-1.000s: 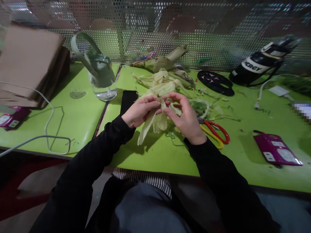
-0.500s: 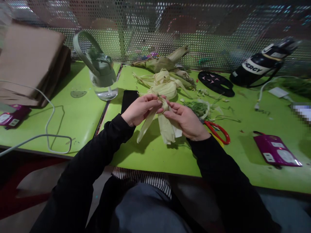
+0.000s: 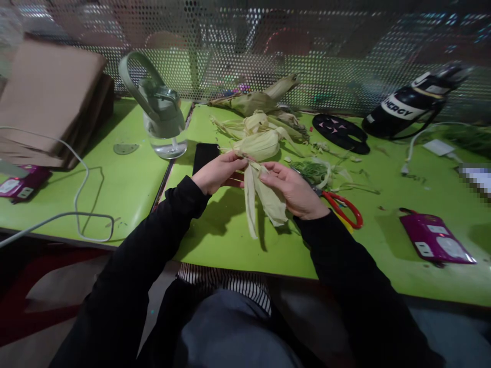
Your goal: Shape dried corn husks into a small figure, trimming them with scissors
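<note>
Pale corn husk strips [image 3: 269, 200] hang down between my two hands above the green table. My left hand [image 3: 220, 173] pinches the top end of the strips between thumb and fingertips. My right hand [image 3: 297, 189] is closed on the husk's right side, thumb toward me. Just behind lies a heap of loose corn husks [image 3: 261, 145], with husk-wrapped corn [image 3: 251, 102] farther back. Red-handled scissors [image 3: 345, 207] rest beside my right wrist, their blades partly hidden near some green shreds [image 3: 310, 171]. A black flat object [image 3: 206, 156] lies beyond my left hand.
A water bottle [image 3: 164, 120] stands left, beside brown paper bags [image 3: 57, 97] and a white cable [image 3: 86, 179]. To the right are a black oval palette [image 3: 339, 133], a black bottle [image 3: 406, 110] and a purple power strip [image 3: 437, 237]. A perforated metal screen [image 3: 230, 51] bounds the back.
The hanging husk strips have swung to the right and come closer together. My left fingers have drawn slightly left, and my right hand keeps its hold.
</note>
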Tool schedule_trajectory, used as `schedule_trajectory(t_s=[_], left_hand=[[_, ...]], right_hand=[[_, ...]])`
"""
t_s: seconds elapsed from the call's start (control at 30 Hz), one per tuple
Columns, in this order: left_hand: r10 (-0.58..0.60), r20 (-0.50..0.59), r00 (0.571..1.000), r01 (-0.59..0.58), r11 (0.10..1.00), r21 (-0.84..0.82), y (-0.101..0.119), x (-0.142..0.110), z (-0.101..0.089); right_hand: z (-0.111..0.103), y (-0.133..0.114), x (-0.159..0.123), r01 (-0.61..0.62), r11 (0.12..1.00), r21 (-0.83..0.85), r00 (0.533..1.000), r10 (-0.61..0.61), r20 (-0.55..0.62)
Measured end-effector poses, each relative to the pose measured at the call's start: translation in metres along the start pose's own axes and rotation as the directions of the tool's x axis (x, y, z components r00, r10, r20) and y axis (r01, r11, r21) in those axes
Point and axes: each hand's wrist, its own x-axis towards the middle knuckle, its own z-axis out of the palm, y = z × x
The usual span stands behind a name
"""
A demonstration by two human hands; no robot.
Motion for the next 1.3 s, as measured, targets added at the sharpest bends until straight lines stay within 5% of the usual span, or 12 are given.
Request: schedule_trajectory(t_s=[0.8, 1.3], left_hand=[[0.031, 0.045, 0.999, -0.033, 0.999, 0.035, -0.0039, -0.0002, 0.0003], [0.058, 0.017, 0.998, -0.056, 0.992, -0.109, -0.0037, 0.0014, 0.0033]], right_hand=[[-0.002, 0.0042, 0.0015, -0.005, 1.0, -0.017, 0.999, 0.006, 0.039], [-0.0001, 0.0059, 0.0034, 0.031, 0.999, 0.005, 0.999, -0.032, 0.036]])
